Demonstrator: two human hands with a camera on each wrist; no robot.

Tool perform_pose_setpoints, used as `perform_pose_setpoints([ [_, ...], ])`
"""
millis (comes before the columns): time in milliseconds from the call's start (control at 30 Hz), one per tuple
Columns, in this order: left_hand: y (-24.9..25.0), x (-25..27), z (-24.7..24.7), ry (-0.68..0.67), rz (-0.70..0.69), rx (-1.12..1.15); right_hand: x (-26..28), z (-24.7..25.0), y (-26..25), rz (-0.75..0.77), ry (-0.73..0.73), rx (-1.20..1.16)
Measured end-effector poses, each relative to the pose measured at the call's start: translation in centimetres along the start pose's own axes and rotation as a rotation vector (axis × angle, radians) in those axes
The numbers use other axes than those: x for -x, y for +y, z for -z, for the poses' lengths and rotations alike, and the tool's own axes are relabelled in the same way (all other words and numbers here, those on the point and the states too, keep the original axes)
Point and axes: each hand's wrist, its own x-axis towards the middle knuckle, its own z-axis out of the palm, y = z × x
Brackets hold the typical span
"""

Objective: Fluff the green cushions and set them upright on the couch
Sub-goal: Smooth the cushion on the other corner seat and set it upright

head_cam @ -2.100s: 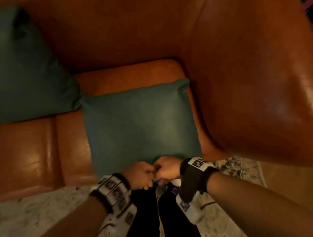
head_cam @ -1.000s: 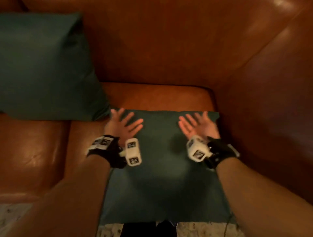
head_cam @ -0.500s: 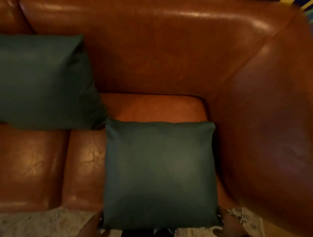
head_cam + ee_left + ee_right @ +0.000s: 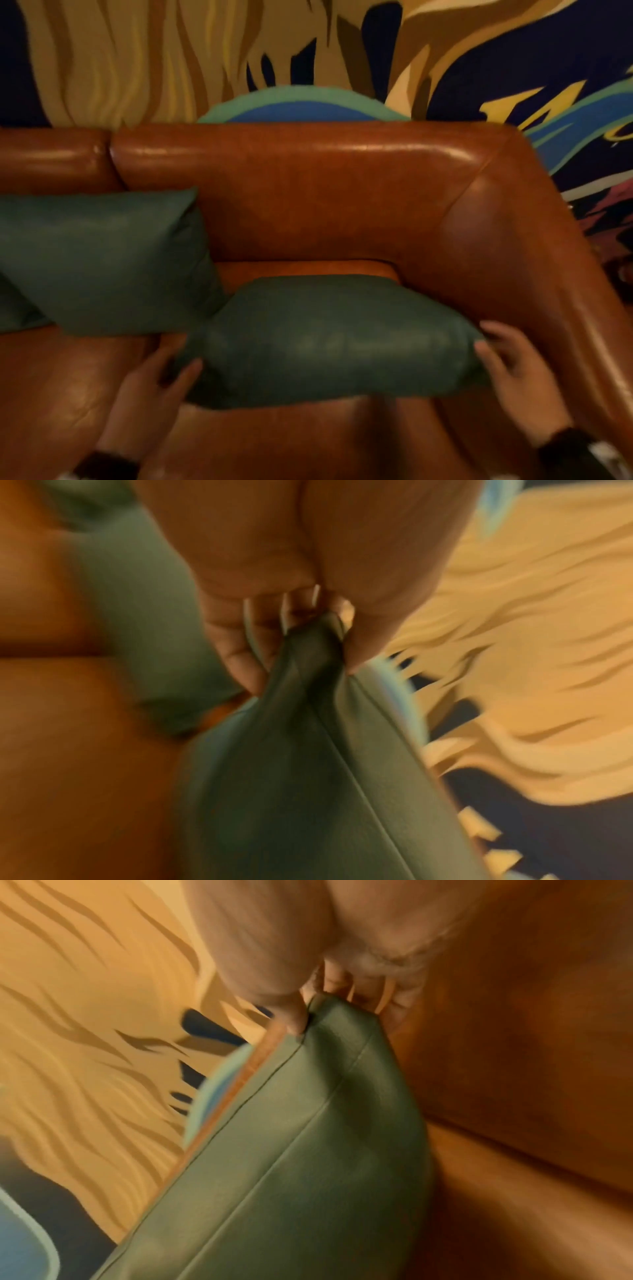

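Both hands, left hand [image 4: 147, 394] and right hand [image 4: 520, 373], pinch opposite corners of the green cushion [image 4: 329, 342], stretched sideways just before the couch backrest [image 4: 308, 192]

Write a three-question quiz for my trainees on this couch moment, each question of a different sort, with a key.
1. True or false: the left hand and right hand both grip the near cushion.
2. Where does the other cushion stand?
A. on the floor
B. leaning on the couch backrest
C. on the armrest
3. Fill in: the near cushion is held by its two ____ corners.

Key: 1 true; 2 B; 3 near.
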Motion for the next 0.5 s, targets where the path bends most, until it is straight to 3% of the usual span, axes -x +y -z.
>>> perform_pose_setpoints([
  [33, 1.1, -1.8, 0.6, 0.041, 0.042, 0.042, -2.8, 0.5, -2.5, 0.086, 0.03, -0.036],
  [133, 4.1, -10.1, 1.1, 0.177, 0.119, 0.384, -11.0, -0.4, -7.1, 0.16, 0.147, -0.117],
  [200, 5.4, -15.4, 0.3, 0.126, 0.26, 0.674, -15.5, -2.2, -9.1, 0.029, 0.082, -0.244],
  [233, 5.3, -17.8, -0.5, 0.087, 0.291, 0.703, -17.1, -3.2, -9.8, -0.064, 0.002, -0.326],
  [300, 4.8, -20.9, -2.0, 0.044, 0.299, 0.601, -19.2, -4.6, -11.3, -0.191, -0.046, -0.406],
  [367, 3.6, -22.9, -2.6, 0.065, 0.295, 0.482, -20.3, -5.1, -12.5, -0.266, 0.017, -0.435],
  [500, 4.5, -22.6, -3.2, 0.052, 0.298, 0.335, -20.8, -6.0, -11.4, -0.36, 0.028, -0.299],
])
